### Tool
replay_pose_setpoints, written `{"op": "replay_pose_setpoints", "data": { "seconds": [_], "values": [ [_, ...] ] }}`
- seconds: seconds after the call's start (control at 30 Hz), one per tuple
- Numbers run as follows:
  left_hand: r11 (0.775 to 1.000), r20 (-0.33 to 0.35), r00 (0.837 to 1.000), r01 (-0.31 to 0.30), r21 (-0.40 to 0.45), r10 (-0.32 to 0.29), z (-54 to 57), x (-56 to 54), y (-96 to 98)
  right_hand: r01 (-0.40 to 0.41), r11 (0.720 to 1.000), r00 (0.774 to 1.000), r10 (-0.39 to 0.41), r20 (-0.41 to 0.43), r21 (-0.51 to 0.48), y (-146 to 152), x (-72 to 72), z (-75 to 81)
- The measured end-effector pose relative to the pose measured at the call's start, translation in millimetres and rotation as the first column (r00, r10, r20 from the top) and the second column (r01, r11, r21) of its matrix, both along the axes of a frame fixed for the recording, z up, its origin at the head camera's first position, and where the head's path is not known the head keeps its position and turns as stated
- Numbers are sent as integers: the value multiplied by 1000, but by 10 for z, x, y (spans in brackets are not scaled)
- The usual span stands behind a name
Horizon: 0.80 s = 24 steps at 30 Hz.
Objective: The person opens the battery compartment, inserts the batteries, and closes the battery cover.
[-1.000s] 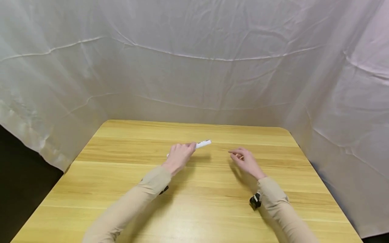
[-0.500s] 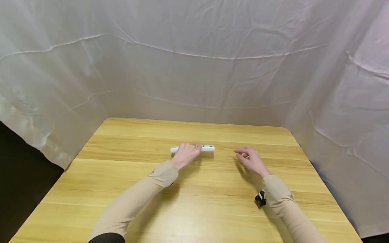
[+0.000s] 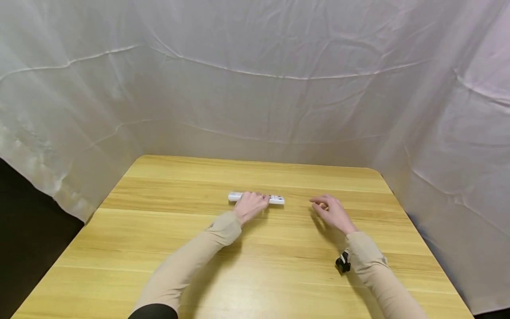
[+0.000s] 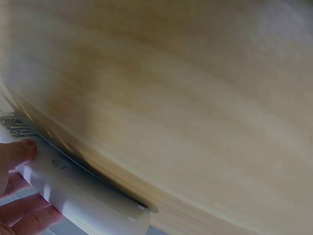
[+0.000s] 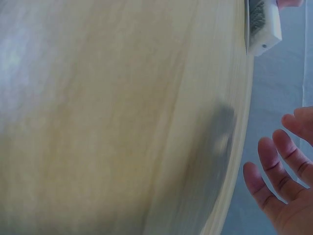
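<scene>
Near the middle of the table, my left hand (image 3: 252, 206) grips a white remote control (image 3: 276, 200) across its middle from above. The remote lies sideways, its button side partly covered by the hand. In the left wrist view the thumb presses one long side of the remote (image 4: 83, 191), the other fingers lie along the opposite side, and a printed label shows by the thumb. The remote is close over the tabletop, right at its shadow. To the right, my right hand (image 3: 334, 215) holds nothing, its fingers loosely bent above the wood. The remote's end (image 5: 266, 34) shows in the right wrist view.
The wooden table (image 3: 279, 266) has rounded far corners. A pale grey cloth (image 3: 255, 97) hangs behind it and along both sides. A small black wrist camera (image 3: 343, 262) sits under the right sleeve. A dark area (image 3: 32, 239) lies beyond the table's left edge.
The remote has turned from a slant to nearly level and moved slightly right and nearer with my left hand. My right hand has shifted a little to the right.
</scene>
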<state>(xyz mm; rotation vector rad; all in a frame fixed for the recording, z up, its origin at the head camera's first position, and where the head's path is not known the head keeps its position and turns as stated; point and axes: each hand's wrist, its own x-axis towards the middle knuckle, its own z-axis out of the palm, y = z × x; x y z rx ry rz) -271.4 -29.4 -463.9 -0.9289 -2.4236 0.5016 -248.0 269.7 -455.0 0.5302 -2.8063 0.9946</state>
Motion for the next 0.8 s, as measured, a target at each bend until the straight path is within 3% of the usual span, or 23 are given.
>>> {"op": "replay_pose_setpoints", "data": {
  "seconds": [0.27,0.8],
  "values": [
    [1000,-34,999,10,18,-9,-44,-1,-2,9,1000,1000,-9,-1,-8,21,-8,-21],
    [1000,-34,999,-1,-11,1,-94,67,-28,3,1000,1000,-3,-5,5,34,11,-52]
  ]
}}
